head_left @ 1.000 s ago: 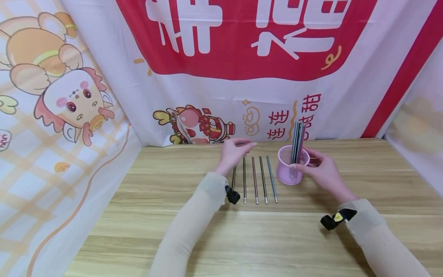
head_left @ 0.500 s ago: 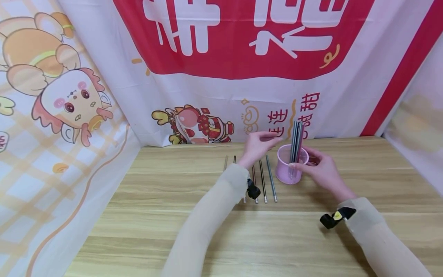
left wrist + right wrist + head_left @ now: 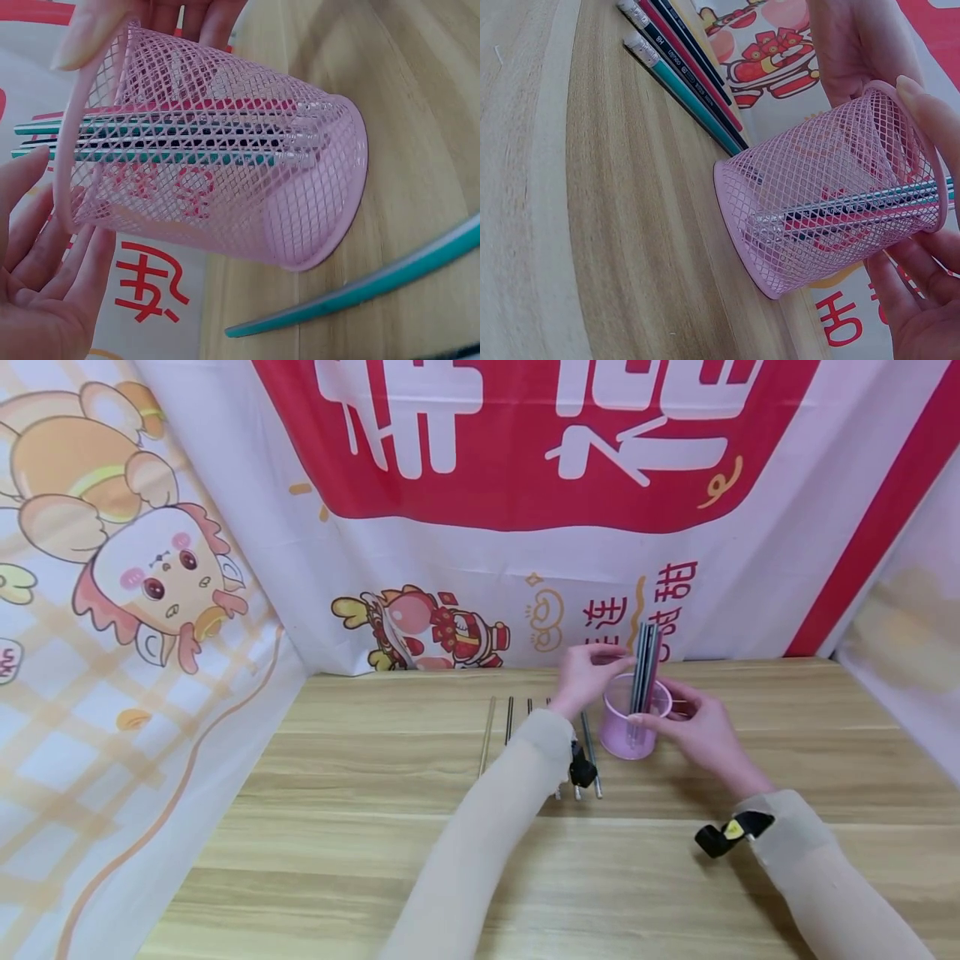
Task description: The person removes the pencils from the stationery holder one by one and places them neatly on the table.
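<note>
In the head view my right hand [image 3: 701, 731] grips a pink mesh pencil cup [image 3: 618, 735], its thumb at the near rim and fingers round the far side. Several pencils [image 3: 643, 664] lean in the cup, eraser ends down; green, black and red ones show in the left wrist view. My left hand [image 3: 588, 677] is at the cup's left rim with extended fingers. Its fingertip overlaps the upright pencils [image 3: 37, 129] in the left wrist view. Beneath its forearm lies a row of pencils, among them a teal pencil [image 3: 589, 743] beside the cup and a gold one [image 3: 487, 735] farthest left.
The cup stands on a wood-grain table [image 3: 360, 827], near its back edge. A printed red and white cloth [image 3: 517, 556] hangs behind the table. Another patterned cloth [image 3: 217, 718] hangs along the left side.
My left hand has moved right, from above the pencil row to the cup and its upright pencils. The gold pencil has come into sight from behind the left arm. The right hand stays on the cup.
</note>
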Demonstrator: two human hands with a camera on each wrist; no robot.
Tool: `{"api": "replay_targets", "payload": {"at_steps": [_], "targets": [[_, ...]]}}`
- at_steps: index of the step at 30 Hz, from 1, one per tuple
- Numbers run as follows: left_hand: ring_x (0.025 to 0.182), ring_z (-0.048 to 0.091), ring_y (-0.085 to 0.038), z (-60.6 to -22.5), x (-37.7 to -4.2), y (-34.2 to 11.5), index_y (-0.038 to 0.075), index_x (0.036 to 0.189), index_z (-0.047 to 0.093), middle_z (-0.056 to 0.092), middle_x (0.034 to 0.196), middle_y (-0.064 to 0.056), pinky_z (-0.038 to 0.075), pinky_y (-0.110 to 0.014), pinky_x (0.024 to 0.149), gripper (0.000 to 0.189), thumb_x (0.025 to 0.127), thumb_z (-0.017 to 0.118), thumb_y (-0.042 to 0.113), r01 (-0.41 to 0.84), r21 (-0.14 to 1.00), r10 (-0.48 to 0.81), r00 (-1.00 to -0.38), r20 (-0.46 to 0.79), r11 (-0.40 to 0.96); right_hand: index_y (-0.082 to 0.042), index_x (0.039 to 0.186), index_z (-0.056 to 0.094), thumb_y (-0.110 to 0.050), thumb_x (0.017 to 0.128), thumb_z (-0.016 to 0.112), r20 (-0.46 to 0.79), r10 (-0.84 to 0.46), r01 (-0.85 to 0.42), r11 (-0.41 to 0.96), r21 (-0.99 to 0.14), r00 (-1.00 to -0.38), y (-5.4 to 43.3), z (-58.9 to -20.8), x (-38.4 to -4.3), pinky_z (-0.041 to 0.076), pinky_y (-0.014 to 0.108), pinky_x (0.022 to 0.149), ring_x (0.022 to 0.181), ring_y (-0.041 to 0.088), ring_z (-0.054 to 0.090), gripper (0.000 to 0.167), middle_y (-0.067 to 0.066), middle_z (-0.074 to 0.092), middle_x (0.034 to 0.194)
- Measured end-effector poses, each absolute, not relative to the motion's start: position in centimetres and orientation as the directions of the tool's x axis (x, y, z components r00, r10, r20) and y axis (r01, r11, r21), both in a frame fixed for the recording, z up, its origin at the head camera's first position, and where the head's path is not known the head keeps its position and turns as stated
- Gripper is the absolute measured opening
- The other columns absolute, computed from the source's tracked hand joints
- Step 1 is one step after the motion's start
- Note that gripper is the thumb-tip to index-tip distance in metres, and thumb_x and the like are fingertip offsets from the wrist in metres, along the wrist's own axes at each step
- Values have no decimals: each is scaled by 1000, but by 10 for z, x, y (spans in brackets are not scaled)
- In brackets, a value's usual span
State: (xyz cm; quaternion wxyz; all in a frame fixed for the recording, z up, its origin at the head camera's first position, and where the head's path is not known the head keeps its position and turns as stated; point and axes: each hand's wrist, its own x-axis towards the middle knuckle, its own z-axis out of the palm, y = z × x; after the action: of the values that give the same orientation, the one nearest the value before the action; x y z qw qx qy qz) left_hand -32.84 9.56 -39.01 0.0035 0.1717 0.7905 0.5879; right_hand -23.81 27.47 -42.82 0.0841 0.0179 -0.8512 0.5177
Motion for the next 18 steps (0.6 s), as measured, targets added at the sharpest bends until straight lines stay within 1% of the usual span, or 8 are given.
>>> {"api": "replay_targets", "payload": {"at_steps": [6, 12, 18], "targets": [[88, 66, 1, -393, -329, 104, 14, 114, 77, 75, 104, 8, 54, -13, 81, 26, 91, 80, 26, 278, 912, 276, -941, 196, 301, -6, 154, 43, -45, 87, 82, 128, 66, -82, 471, -878, -990, 275, -428, -237, 53, 13, 85, 118, 34, 59, 86, 20, 57, 140], [88, 66, 2, -394, -328, 106, 17, 115, 77, 75, 105, 9, 54, -14, 81, 27, 90, 81, 25, 283, 912, 290, -937, 196, 296, -6, 154, 43, -45, 87, 81, 128, 61, -84, 471, -878, -990, 275, -427, -237, 54, 12, 84, 118, 35, 60, 86, 21, 58, 139], [86, 66, 3, -394, -327, 106, 18, 114, 77, 75, 103, 10, 54, -13, 81, 27, 88, 83, 24, 290, 907, 292, -935, 201, 304, -6, 153, 44, -45, 87, 81, 131, 62, -86, 479, -874, -989, 275, -427, -237, 54, 14, 86, 118, 34, 60, 85, 20, 58, 139]]}}
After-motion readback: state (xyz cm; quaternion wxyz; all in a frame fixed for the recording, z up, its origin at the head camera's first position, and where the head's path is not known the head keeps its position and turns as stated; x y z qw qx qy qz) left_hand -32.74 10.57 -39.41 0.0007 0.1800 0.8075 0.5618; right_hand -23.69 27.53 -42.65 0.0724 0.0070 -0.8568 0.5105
